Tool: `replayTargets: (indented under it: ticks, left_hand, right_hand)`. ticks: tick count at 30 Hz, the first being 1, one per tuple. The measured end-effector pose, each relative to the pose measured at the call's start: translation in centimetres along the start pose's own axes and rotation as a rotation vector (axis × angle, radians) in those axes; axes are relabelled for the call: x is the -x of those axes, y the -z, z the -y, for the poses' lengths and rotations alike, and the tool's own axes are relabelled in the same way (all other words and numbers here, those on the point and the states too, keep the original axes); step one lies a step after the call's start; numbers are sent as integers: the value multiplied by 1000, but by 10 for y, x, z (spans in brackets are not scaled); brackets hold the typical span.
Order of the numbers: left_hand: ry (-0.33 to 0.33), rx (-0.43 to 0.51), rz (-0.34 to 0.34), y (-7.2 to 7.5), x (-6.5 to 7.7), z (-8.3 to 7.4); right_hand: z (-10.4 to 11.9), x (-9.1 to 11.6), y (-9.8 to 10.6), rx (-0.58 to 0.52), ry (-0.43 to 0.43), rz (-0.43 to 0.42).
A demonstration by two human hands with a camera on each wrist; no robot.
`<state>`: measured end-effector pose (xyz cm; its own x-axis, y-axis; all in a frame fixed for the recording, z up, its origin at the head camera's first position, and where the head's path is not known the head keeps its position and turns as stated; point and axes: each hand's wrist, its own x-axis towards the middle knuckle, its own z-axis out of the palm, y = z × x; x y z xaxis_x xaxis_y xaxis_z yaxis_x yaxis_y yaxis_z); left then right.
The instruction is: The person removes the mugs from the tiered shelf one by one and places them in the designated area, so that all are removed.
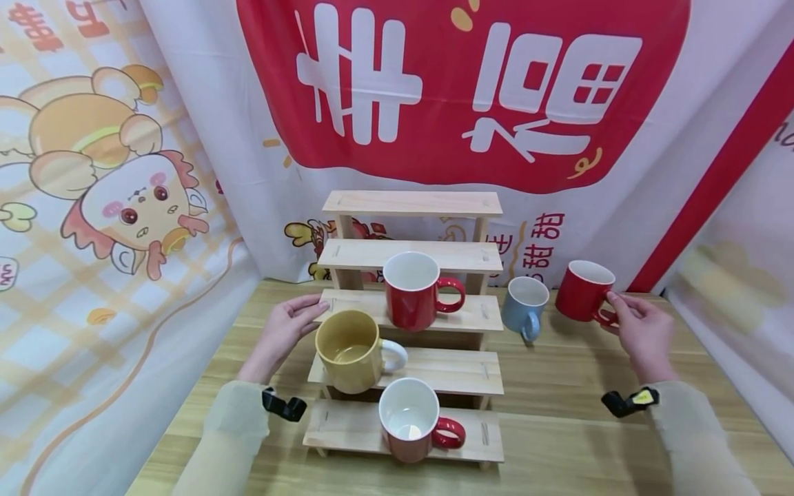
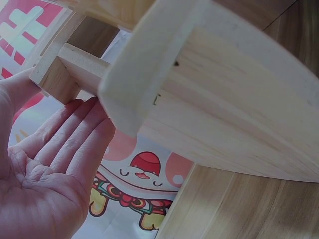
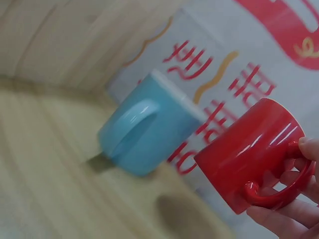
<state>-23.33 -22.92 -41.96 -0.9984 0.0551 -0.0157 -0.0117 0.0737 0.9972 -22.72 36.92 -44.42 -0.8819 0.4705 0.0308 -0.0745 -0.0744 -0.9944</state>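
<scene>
Head view: right hand (image 1: 644, 334) pinches red mug (image 1: 578, 297) by its handle (image 3: 279, 200); left hand (image 1: 288, 327), fingers straight, touches wooden rack (image 1: 477, 313).

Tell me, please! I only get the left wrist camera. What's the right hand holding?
Observer: The right hand holds a red mug by its handle.
Child: Is there a cup on this wooden shelf I'm looking at?
Observer: Yes, a yellow mug sits on the second step from the bottom.
Child: What's next to the red one?
Observer: A light blue mug, between it and the shelf.
</scene>
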Motion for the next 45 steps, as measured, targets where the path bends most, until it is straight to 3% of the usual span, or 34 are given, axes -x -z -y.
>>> replayTargets:
  ticks: [3,10,19,27,34,39,45]
  left_hand:
    - [-4,4,2,0,0,0]
    - [2,-5,-4,0,0,1]
    - [-10,5,-3,0,0,2]
    - [-15,5,1,-1,0,0]
    - [-6,4,-1,-1,0,0]
    - [8,6,-4,0,0,0]
    - [-13,10,1,-1,0,-1]
  right_hand:
    - [-13,-1,0,35,-26,-1]
    - [-36,-4,-3,247,-12,-27]
    - [-43,2,-11,210,5,-71]
    - [-51,17,-10,331,16,-51]
    - [-59,21,-10,328,-3,-68]
    - [-51,24,-13,349,-21,-106]
    - [-13,27,-24,328,-8,-105]
